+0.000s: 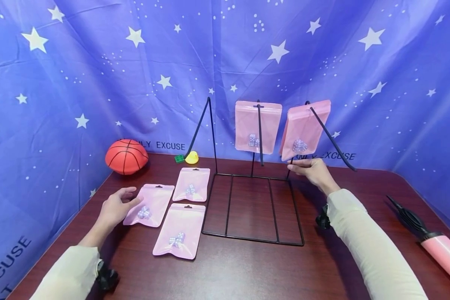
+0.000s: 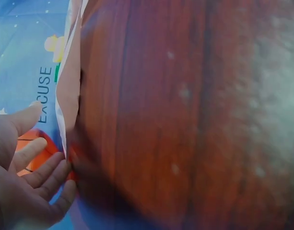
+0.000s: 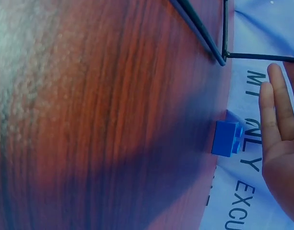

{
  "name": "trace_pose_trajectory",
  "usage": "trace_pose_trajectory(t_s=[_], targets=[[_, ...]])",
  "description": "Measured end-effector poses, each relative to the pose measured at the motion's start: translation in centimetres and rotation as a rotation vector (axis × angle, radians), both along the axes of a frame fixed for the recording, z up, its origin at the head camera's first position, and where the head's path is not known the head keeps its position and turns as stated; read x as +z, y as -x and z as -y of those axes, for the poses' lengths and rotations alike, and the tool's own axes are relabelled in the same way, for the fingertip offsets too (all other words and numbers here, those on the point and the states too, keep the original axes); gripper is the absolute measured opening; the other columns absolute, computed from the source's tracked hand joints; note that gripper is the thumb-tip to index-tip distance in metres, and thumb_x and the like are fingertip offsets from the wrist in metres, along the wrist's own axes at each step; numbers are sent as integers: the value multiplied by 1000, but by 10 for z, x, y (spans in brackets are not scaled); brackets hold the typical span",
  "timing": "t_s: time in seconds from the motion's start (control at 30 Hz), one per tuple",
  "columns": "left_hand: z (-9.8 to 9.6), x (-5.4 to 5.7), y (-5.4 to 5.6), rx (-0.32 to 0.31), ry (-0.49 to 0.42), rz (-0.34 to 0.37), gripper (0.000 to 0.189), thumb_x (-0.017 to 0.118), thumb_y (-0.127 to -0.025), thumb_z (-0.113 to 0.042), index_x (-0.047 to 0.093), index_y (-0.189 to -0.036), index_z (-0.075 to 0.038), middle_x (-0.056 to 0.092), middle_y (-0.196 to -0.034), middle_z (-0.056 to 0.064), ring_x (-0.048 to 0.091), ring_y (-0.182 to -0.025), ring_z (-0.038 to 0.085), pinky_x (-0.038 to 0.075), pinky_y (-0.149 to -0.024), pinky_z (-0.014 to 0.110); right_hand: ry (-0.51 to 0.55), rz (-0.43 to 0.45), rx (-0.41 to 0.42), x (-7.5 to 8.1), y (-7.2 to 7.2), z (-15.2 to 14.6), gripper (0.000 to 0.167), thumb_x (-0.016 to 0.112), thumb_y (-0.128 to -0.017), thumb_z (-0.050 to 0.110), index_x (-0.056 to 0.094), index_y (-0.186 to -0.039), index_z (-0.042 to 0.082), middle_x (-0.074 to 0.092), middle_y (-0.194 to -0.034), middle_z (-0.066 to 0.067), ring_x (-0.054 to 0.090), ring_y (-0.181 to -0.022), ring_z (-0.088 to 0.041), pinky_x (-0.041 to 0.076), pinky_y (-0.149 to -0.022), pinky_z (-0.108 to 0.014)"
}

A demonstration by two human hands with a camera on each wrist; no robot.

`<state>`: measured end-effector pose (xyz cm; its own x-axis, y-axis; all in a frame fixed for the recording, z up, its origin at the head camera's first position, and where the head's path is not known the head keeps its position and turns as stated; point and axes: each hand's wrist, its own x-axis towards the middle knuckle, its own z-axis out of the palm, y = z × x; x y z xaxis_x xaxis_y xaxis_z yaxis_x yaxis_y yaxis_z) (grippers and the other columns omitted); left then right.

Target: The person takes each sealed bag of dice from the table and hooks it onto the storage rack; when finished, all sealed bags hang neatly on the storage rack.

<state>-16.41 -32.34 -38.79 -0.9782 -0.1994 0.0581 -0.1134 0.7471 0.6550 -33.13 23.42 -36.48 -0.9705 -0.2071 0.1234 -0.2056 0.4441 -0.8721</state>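
Note:
Three pink zip pouches with dice inside lie on the table. At the left edge of the leftmost pouch (image 1: 153, 202) is my left hand (image 1: 116, 206), fingers loosely bent and thumb over the pouch. The left wrist view shows its fingertips right at the pouch's edge (image 2: 68, 91). A black wire rack (image 1: 226, 208) stands in the middle with three prongs. One pouch (image 1: 243, 121) hangs from the middle prong, and another pouch (image 1: 303, 123) from the right one. Just under that right pouch, my right hand (image 1: 313, 173) reaches beside the rack's upright, fingers extended.
A red toy basketball (image 1: 126, 156), a green brick (image 1: 178, 158) and a yellow rubber duck (image 1: 192, 157) sit at the back left. A pink hand pump (image 1: 440, 250) lies at the right. Behind the rack is a blue brick (image 3: 226, 138). Starry cloth hangs around the table.

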Motion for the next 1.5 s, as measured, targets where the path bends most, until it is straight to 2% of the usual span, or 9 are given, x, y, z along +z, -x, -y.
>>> trace_pose_trajectory(t_s=[0.1, 0.23, 0.4, 0.57, 0.83, 0.97, 1.03, 1.2, 1.5], targets=[[-3, 2, 3, 11, 28, 54, 66, 69, -97, -33, 46, -142, 10, 56, -132, 36, 52, -123, 53, 40, -103, 62, 25, 0, 14, -1, 1, 0, 46, 75, -95, 23, 66, -128, -8, 76, -100, 8, 73, -89, -12, 56, -81, -22], [-5, 5, 10, 29, 93, 122, 77, 69, -95, -40, 41, -142, 14, 58, -126, 37, 51, -118, 55, 40, -101, 63, 48, 6, 21, -1, 2, 1, 46, 74, -95, 22, 65, -127, -10, 76, -98, 8, 73, -87, -6, 57, -86, -31], [-8, 9, 17, 38, 154, 172, 86, 71, -92, -46, 39, -142, 16, 59, -120, 37, 54, -113, 53, 43, -98, 62, 39, 25, 19, -3, 5, -1, 46, 74, -96, 22, 64, -128, -9, 76, -109, -5, 73, -90, -6, 56, -90, -35], [-12, 13, 21, 44, 165, 231, 91, 74, -89, -49, 40, -141, 18, 56, -125, 39, 51, -116, 53, 42, -101, 63, 31, 47, 14, -6, 7, -4, 44, 72, -98, 21, 64, -130, -7, 70, -121, -16, 73, -98, -13, 55, -93, -36], [-18, 19, 26, 40, 171, 294, 87, 79, -87, -42, 43, -139, 17, 51, -133, 39, 48, -119, 54, 39, -103, 65, 37, 47, 9, -2, 1, -1, 52, 74, -96, 28, 62, -130, -10, 74, -113, -8, 73, -97, -12, 54, -85, -19], [-22, 24, 27, 51, 157, 325, 86, 80, -86, -37, 40, -139, 19, 48, -135, 41, 47, -119, 55, 37, -105, 64, 12, 55, 5, -3, 1, -1, 53, 73, -96, 32, 64, -131, -7, 71, -120, -14, 72, -106, -23, 54, -93, -30], [-24, 26, 28, 56, 134, 338, 87, 80, -87, -35, 38, -139, 21, 47, -135, 41, 47, -120, 54, 36, -107, 63, 17, 58, 7, -3, 1, -1, 52, 73, -96, 32, 65, -131, -6, 71, -120, -13, 71, -108, -26, 54, -95, -34], [-22, 28, 32, 49, 60, 358, 83, 79, -86, -29, 39, -138, 22, 48, -132, 41, 47, -120, 53, 36, -108, 62, 64, 57, 14, -4, 3, 0, 50, 73, -96, 26, 64, -129, -9, 74, -114, -6, 73, -103, -19, 54, -93, -35], [-16, 28, 35, 54, -27, 351, 71, 74, -88, -24, 42, -133, 20, 50, -129, 39, 47, -118, 52, 37, -108, 61, 11, 51, -7, -4, 2, -1, 50, 73, -96, 28, 65, -129, -7, 71, -118, -16, 73, -103, -25, 55, -91, -31]])
